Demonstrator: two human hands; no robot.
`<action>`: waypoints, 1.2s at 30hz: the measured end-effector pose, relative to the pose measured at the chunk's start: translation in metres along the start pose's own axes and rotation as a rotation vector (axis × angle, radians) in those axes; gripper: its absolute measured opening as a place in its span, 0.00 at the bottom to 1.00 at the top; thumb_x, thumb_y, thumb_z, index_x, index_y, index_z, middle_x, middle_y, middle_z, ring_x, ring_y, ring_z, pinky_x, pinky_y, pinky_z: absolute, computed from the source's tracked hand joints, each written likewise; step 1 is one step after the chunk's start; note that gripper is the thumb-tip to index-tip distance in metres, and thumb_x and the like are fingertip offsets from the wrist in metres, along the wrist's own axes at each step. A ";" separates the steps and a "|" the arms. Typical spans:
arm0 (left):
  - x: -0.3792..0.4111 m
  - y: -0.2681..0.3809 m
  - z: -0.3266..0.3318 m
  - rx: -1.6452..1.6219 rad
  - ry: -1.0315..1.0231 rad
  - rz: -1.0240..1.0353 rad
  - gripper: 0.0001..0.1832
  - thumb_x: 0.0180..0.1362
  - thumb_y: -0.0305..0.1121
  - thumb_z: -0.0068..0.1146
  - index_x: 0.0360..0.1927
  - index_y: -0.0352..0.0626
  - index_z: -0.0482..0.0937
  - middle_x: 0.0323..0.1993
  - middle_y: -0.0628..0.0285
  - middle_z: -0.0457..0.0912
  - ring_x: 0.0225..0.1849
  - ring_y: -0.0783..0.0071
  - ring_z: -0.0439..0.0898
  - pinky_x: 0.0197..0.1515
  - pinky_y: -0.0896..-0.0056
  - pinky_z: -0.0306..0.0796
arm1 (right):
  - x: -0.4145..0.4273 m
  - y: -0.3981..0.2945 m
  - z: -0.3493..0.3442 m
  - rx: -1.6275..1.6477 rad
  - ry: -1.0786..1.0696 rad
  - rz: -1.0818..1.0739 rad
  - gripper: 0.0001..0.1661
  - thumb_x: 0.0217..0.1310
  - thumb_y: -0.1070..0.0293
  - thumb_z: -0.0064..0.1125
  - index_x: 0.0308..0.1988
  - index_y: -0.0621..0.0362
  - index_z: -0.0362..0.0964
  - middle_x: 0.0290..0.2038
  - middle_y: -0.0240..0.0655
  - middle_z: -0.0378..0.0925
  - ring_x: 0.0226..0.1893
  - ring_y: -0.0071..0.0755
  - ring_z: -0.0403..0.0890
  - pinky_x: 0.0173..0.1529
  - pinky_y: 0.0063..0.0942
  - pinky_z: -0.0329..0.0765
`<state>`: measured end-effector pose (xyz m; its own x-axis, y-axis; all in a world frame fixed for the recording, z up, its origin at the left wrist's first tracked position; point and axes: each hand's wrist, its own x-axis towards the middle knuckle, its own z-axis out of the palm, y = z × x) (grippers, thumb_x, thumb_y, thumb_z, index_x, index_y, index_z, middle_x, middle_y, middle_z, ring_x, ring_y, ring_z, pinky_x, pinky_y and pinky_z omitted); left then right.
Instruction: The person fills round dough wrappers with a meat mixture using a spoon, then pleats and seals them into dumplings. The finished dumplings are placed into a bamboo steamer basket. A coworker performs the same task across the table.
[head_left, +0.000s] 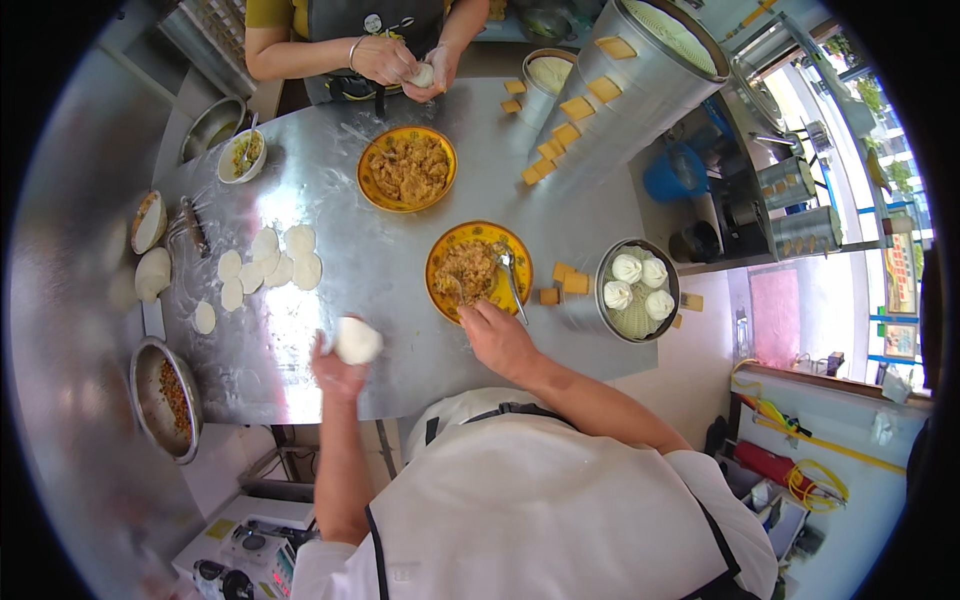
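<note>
A round dough wrapper (358, 341) lies across the palm and fingers of my left hand (339, 369), above the near part of the steel table. My right hand (496, 337) grips the end of a utensil (458, 287) whose other end is in the meat filling (466, 268). That filling sits in a yellow patterned bowl (437, 238). A metal spoon (512, 280) leans on the bowl's right side. To the left, several flat dough wrappers (279, 268) lie partly overlapping on the table.
A steamer basket (601, 281) with several pleated buns (643, 287) stands right. Beyond it rises a tall steamer stack (607, 97). Another filling bowl (369, 193) is farther back. Across the steel table (390, 262), a co-worker's hands (405, 71) hold dough. A metal bowl (146, 390) stands left.
</note>
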<state>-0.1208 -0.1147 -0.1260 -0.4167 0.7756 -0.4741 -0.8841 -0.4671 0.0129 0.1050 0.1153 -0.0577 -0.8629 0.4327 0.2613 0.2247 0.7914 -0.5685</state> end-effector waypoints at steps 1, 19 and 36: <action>0.001 -0.025 -0.006 0.088 0.128 -0.038 0.39 0.68 0.57 0.42 0.71 0.33 0.64 0.67 0.46 0.72 0.67 0.47 0.72 0.72 0.46 0.62 | -0.001 0.001 0.001 0.019 0.010 -0.018 0.12 0.62 0.74 0.61 0.47 0.64 0.76 0.35 0.41 0.75 0.35 0.47 0.81 0.37 0.39 0.80; 0.023 -0.115 0.048 0.351 0.285 -0.137 0.34 0.72 0.55 0.41 0.66 0.33 0.68 0.63 0.47 0.75 0.63 0.47 0.75 0.67 0.47 0.67 | 0.001 0.027 -0.002 0.478 0.128 0.281 0.13 0.71 0.68 0.54 0.49 0.62 0.79 0.29 0.43 0.77 0.34 0.49 0.81 0.40 0.39 0.77; 0.002 -0.140 0.136 0.097 0.088 -0.176 0.35 0.74 0.53 0.32 0.71 0.31 0.60 0.71 0.42 0.66 0.72 0.44 0.64 0.74 0.41 0.57 | -0.046 -0.023 -0.074 0.190 0.032 -0.246 0.18 0.65 0.75 0.59 0.54 0.59 0.78 0.36 0.38 0.75 0.35 0.40 0.78 0.38 0.33 0.78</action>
<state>-0.0270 0.0097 -0.0091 -0.2381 0.7992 -0.5519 -0.9595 -0.2817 0.0060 0.1732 0.1091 0.0012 -0.8656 0.2542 0.4314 -0.0802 0.7801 -0.6205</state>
